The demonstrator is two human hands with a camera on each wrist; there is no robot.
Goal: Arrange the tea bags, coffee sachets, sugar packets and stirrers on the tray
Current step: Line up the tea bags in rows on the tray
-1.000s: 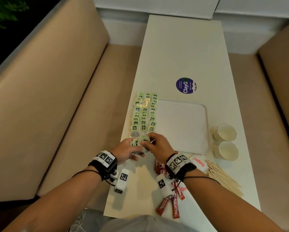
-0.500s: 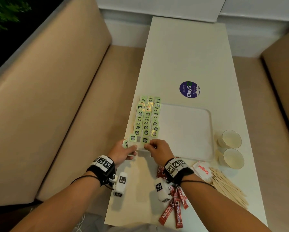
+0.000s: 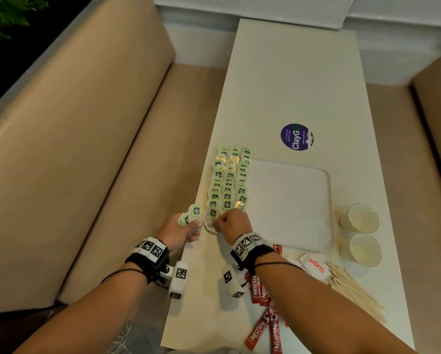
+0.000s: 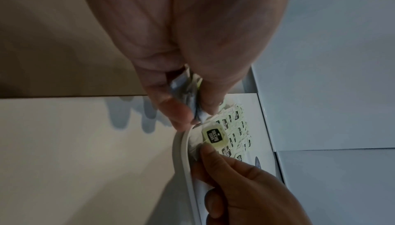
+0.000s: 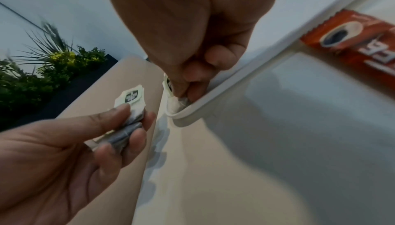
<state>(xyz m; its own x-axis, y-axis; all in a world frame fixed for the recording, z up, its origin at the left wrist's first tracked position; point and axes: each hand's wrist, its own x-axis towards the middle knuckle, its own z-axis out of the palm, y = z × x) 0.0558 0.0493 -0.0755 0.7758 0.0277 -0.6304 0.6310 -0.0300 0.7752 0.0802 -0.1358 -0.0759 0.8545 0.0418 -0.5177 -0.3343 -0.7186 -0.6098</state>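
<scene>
A white tray (image 3: 291, 200) lies on the table, its left strip covered by three rows of green-tagged tea bags (image 3: 228, 180). My left hand (image 3: 186, 226) hovers just off the tray's near left corner and pinches a small stack of tea bags (image 5: 128, 110) between thumb and fingers. My right hand (image 3: 220, 221) is at that same corner and pinches one tea bag (image 4: 214, 135) down inside the tray rim (image 4: 181, 152). Red coffee sachets (image 3: 263, 315), white sugar packets (image 3: 314, 267) and wooden stirrers (image 3: 354, 295) lie on the table near me.
Two paper cups (image 3: 362, 233) stand right of the tray. A round purple sticker (image 3: 296, 137) sits beyond it. Beige bench seats (image 3: 74, 149) flank the long white table (image 3: 291, 72). A coffee sachet (image 5: 352, 42) lies close to the tray's near edge.
Both hands moved forward from the table's near part to the tray's near left corner. The right hand took one tea bag from the left hand's stack and brought it down into the tray.
</scene>
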